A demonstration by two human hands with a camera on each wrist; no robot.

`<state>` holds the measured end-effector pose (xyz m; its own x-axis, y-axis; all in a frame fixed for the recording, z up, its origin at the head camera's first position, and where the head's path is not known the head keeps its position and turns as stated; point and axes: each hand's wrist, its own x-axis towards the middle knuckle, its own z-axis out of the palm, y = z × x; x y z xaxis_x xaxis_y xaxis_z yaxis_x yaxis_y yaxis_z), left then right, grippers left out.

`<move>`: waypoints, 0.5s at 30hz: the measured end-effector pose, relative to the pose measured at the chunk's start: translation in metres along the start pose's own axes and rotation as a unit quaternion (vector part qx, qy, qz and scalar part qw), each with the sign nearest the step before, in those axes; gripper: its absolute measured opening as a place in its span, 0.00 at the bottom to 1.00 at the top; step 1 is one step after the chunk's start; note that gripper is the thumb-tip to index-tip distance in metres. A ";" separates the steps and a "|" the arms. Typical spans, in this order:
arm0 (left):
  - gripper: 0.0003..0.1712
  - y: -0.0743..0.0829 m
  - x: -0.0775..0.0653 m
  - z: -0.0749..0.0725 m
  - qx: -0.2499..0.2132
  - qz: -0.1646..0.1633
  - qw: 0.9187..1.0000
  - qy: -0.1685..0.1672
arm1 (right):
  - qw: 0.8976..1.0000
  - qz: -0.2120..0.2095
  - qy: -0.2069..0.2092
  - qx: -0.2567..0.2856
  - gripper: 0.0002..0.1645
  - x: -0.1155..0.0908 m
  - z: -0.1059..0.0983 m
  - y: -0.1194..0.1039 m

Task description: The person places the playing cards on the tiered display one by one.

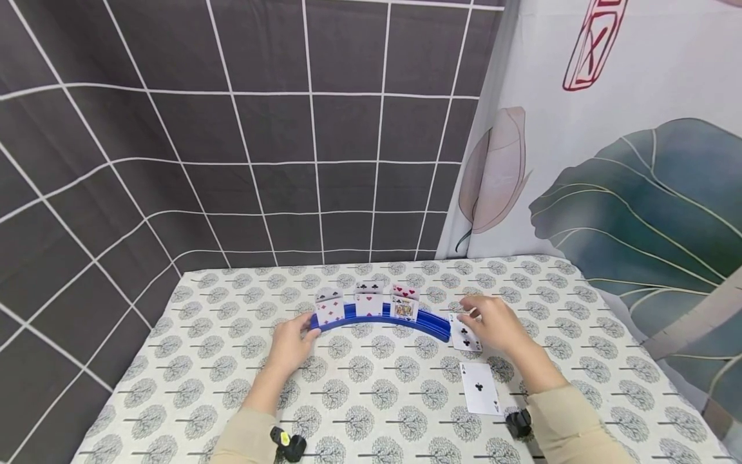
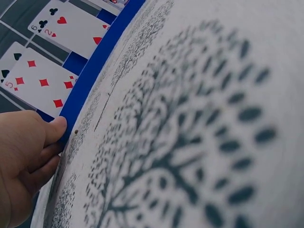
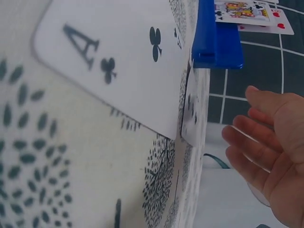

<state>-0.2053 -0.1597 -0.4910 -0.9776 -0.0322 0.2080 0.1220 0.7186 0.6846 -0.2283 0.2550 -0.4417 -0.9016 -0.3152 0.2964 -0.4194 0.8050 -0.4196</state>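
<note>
A curved blue playing-card holder (image 1: pixel 371 318) stands on the table, its left end pinched by my left hand (image 1: pixel 290 345) with the thumb on its front. Cards stand in it in three pairs: a five of diamonds (image 2: pixel 43 82) before a spades card, a two of hearts (image 2: pixel 71 31) before a six of clubs, and a king (image 3: pixel 243 12) before a hearts card. Off the holder's right end, my right hand (image 1: pixel 493 324) hovers above a clubs card (image 1: pixel 466 336) lying face up. In the right wrist view its fingers are loosely bent, apart from that card, and hold nothing.
An ace of clubs (image 1: pixel 480 388) lies face up nearer to me, below the other loose card. The tablecloth (image 1: pixel 359 399) has a tree print. Behind the table hang a dark grid curtain (image 1: pixel 266 129) and a white leaf-patterned curtain (image 1: pixel 539 96).
</note>
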 end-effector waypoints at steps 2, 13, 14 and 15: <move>0.28 0.000 0.000 0.000 0.002 -0.001 1.000 0.000 | 1.000 0.011 -0.015 0.001 0.20 -0.001 0.000 0.001; 0.29 0.001 0.001 0.000 0.009 -0.008 1.000 -0.007 | 0.996 0.052 -0.076 -0.002 0.31 -0.005 0.003 0.007; 0.29 0.001 0.001 0.000 0.008 -0.007 1.000 -0.007 | 0.996 0.054 -0.077 -0.002 0.32 -0.006 0.003 0.007; 0.29 0.002 0.001 0.000 0.008 -0.006 1.000 -0.008 | 0.996 0.052 -0.078 -0.002 0.32 -0.006 0.003 0.007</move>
<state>-0.2063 -0.1586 -0.4897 -0.9815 -0.0307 0.1888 0.1073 0.7287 0.6764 -0.2260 0.2611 -0.4488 -0.9461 -0.3034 0.1137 -0.3218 0.8398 -0.4371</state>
